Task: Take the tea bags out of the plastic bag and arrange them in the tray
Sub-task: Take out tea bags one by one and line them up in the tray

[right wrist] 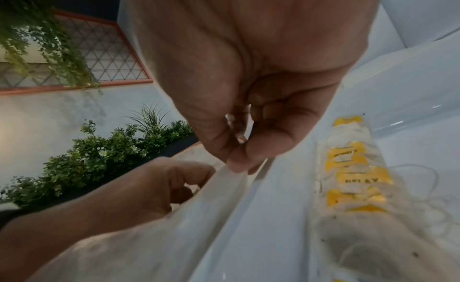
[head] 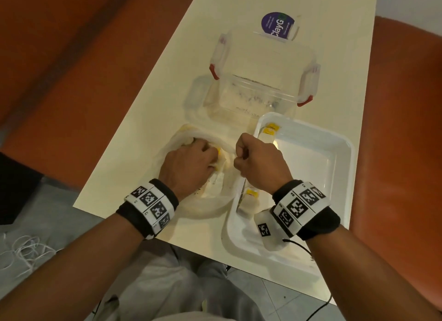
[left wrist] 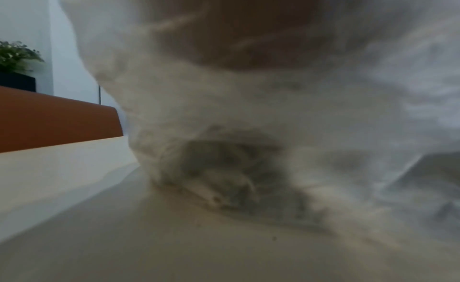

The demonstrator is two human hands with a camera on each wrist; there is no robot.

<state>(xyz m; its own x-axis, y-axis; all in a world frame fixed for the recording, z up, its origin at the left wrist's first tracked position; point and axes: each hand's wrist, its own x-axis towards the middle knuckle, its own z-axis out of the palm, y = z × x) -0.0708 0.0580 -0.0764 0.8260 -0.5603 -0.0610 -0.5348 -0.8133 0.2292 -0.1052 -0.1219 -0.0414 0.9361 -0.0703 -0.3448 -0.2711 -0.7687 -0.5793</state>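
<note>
A thin translucent plastic bag (head: 215,201) lies on the cream table beside the white tray (head: 334,153). My left hand (head: 210,160) is inside the bag's mouth, fingers curled round a pale tea bag with a yellow tag (head: 218,151). My right hand (head: 239,157) is a fist pinching the bag's rim and holding it up by the tray's left wall. Several tea bags (head: 251,198) with yellow tags lie in a row along that wall. In the right wrist view the thumb and finger of my right hand (right wrist: 239,148) pinch the film beside the tea bags (right wrist: 353,178). The plastic bag (left wrist: 248,109) fills the left wrist view.
A clear plastic box with red latches (head: 258,81) stands just beyond the bag and tray. Behind it is a purple-labelled tub (head: 277,26). Orange seats (head: 71,57) flank the narrow table. The table's near edge runs under my wrists.
</note>
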